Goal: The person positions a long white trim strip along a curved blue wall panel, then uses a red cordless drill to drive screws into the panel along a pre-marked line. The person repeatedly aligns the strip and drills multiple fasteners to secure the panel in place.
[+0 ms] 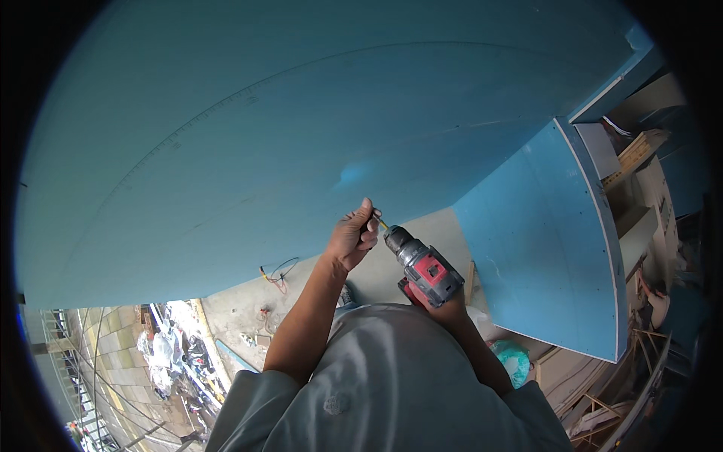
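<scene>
My right hand [446, 310] grips a red and black cordless drill [431, 273] by its handle, most of which is hidden below the body. From its black chuck a thin yellowish bit [383, 224] points up and left. At the bit's tip my left hand [352, 238] is closed, thumb and fingers pinching a small dark piece that looks like a screw [376, 215]. Both hands are in front of a large blue board wall [301, 143], which carries a faint ruled line. Whether the screw touches the board cannot be told.
A shorter blue panel [542, 241] stands at the right, with wood offcuts [636, 158] beyond its edge. Loose wires [279, 273] come out at the wall's foot above the concrete floor [233, 305]. A green plastic bag [512, 361] lies lower right; rubbish [169, 350] is heaped lower left.
</scene>
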### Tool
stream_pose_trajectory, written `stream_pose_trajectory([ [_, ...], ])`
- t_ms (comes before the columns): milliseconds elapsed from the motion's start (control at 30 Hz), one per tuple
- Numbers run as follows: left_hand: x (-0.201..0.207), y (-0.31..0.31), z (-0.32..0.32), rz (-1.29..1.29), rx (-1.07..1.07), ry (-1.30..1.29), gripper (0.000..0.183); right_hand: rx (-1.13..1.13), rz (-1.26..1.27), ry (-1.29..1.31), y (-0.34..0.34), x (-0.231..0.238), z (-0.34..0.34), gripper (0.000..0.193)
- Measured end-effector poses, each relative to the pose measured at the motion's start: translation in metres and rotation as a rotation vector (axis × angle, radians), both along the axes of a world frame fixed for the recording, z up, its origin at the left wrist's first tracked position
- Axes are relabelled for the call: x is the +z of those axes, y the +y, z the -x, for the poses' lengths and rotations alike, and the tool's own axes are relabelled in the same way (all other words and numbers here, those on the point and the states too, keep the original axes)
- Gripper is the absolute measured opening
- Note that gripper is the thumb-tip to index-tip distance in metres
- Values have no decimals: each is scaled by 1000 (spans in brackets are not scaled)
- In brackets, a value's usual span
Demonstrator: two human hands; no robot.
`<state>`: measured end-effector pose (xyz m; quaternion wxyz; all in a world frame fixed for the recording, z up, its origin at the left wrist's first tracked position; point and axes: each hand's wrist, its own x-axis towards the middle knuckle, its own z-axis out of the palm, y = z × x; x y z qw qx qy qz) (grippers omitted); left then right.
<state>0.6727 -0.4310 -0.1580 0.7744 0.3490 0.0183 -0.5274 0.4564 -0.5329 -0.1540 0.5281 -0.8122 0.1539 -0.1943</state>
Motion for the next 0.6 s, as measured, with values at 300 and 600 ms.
stream_pose_trajectory([
  [300,15,37,-56,-367,-293,-566,37,14,15,31,32,-2,-18,47],
  [600,22,27,-48,-18,-48,-182,29,-165,249,-85,67,15,-51,19],
])
